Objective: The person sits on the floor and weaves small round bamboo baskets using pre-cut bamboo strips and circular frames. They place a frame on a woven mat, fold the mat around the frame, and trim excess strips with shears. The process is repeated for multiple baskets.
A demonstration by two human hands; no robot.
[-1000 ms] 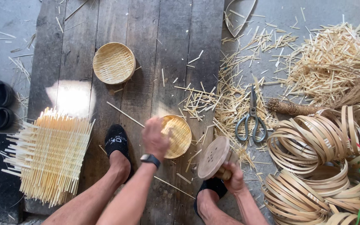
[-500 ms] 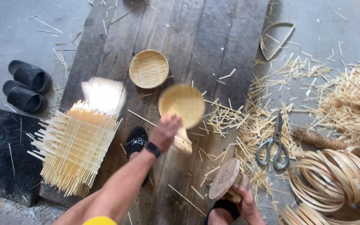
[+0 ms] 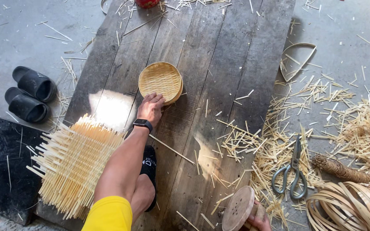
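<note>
My left hand (image 3: 150, 108), with a black watch on its wrist, reaches forward over the dark wooden boards (image 3: 219, 64) and rests against the near rim of a stack of round woven bamboo trays (image 3: 160, 81). Its fingers touch the stack's lower edge. At the bottom of the view my right hand (image 3: 260, 220) grips a round wooden disc with small holes (image 3: 237, 209), held on edge; only part of that hand shows.
A woven mat of bamboo strips (image 3: 76, 160) lies at the left. Black slippers (image 3: 28, 94) sit on the concrete. Scissors (image 3: 291, 171), scattered bamboo offcuts (image 3: 356, 124) and coiled bamboo hoops (image 3: 352, 207) fill the right side. My foot in a black sandal (image 3: 148, 169) is on the boards.
My left hand carried a woven tray forward and set it on the tray lying farther up the boards. The right hand kept holding the wooden disc.
</note>
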